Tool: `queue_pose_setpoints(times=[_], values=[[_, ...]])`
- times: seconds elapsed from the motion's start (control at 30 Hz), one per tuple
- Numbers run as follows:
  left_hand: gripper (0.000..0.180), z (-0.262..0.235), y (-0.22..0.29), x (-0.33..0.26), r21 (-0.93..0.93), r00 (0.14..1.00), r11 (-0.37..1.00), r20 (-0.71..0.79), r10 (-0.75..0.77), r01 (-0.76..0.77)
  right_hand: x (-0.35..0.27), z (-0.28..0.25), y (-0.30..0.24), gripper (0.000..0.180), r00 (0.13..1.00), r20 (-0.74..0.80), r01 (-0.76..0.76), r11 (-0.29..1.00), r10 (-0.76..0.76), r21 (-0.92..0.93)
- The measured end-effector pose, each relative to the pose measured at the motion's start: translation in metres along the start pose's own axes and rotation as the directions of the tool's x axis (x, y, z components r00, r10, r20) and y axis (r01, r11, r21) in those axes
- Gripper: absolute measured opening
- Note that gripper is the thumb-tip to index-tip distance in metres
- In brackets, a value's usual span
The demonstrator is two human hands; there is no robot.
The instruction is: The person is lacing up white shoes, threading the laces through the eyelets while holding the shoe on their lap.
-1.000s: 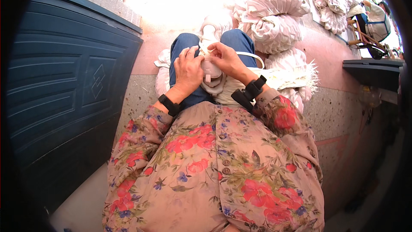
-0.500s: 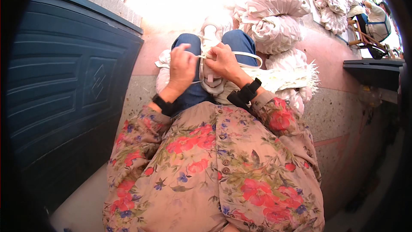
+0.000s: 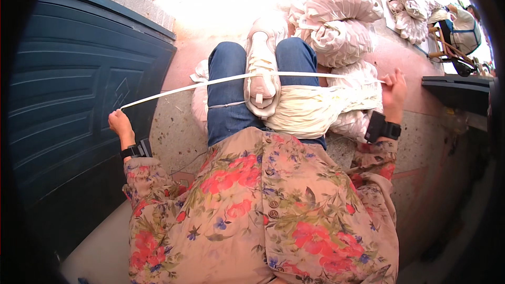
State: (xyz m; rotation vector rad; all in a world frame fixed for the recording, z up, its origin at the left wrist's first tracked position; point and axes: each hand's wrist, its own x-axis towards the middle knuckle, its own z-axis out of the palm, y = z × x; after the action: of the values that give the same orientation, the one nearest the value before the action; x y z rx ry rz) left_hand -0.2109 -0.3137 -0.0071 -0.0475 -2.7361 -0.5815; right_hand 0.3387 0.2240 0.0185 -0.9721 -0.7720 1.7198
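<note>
White strip: pulled out taut in one long line across the lap, passing over the pale shoe that rests sole-up on the crossed leg in blue jeans; it spans from the left hand to the right hand with no visible slack. Left hand: closed in a pinch on the strip's end, held well out to the left of the shoe, in front of the dark blue panelled door. Right hand: closed on the other end, well out to the right of the shoe; a black wrist strap sits below it. Judgement on progress: the strip is drawn to full stretch, so the pulling-out appears done; any gathering or folding of it is not yet begun. Cream fabric bundle: lying just right of the shoe, on the lap. Finished pleated rosettes: piled beyond the shoe, to its right, several in number.
</note>
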Motion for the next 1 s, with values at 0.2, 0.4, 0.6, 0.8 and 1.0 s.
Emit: queue_pose_setpoints(times=[0.2, 0.4, 0.6, 0.8, 1.0], values=[[0.028, 0.034, 0.077, -0.034, -0.099, 0.948, 0.968, 0.202, 0.247, -0.231, 0.019, -0.024, 0.040, 0.029, 0.818, -0.290, 0.147, 0.668, -0.496, -0.729], [0.015, 0.029, 0.223, -0.134, -0.544, 0.478, 0.485, 0.168, 0.862, -0.685, -0.072, 0.140, 0.118, 0.028, 0.602, 0.758, 0.798, 0.179, -0.251, -0.575], [0.025, 0.010, 0.263, -0.176, -0.540, 0.199, 0.398, 0.389, 0.899, -0.742, -0.095, 0.161, 0.126, 0.021, 0.457, 0.887, 0.885, -0.132, 0.066, -0.447], [0.025, 0.011, 0.237, -0.132, -0.508, 0.194, 0.860, 0.840, 0.506, -0.044, -0.077, 0.119, 0.062, 0.012, 0.752, 0.624, 0.535, 0.356, 0.212, -0.766], [0.031, -0.023, 0.236, -0.102, -0.385, -0.181, 0.917, 0.899, 0.399, 0.106, -0.056, 0.030, -0.010, 0.017, 0.941, 0.330, -0.021, 0.984, 0.079, -0.177]])
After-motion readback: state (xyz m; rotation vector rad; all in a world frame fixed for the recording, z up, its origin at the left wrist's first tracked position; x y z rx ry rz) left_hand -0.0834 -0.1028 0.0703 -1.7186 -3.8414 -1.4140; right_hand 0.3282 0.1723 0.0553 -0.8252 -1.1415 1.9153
